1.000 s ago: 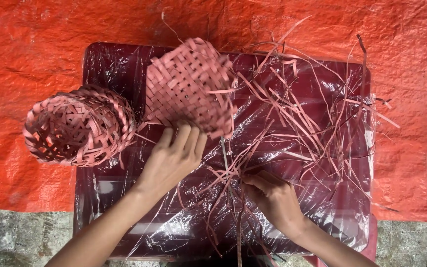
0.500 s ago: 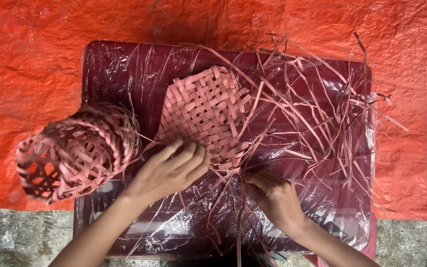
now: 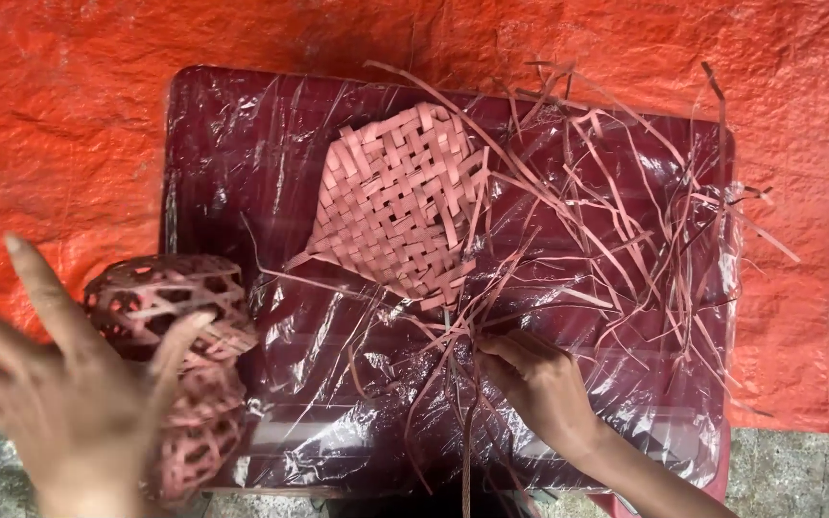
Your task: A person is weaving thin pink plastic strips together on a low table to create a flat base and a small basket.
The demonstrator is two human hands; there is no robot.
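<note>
A flat woven pink mat (image 3: 400,203) lies on a dark red table wrapped in clear plastic (image 3: 223,144). Loose pink strips (image 3: 616,211) trail from it to the right and toward me. My right hand (image 3: 539,384) pinches a bundle of these strips near the table's front edge. My left hand (image 3: 69,393), blurred, is spread with its fingers apart at the lower left, holding nothing. Just behind it sits an openwork woven pink basket (image 3: 184,364) on its side at the table's left front corner.
An orange tarp (image 3: 59,125) covers the ground around the table. Grey stone floor (image 3: 798,475) shows along the bottom edge.
My left hand left the woven mat and swung to the lower left, fingers spread. The mat tipped flat onto the table. The basket rolled toward me at the table's left corner.
</note>
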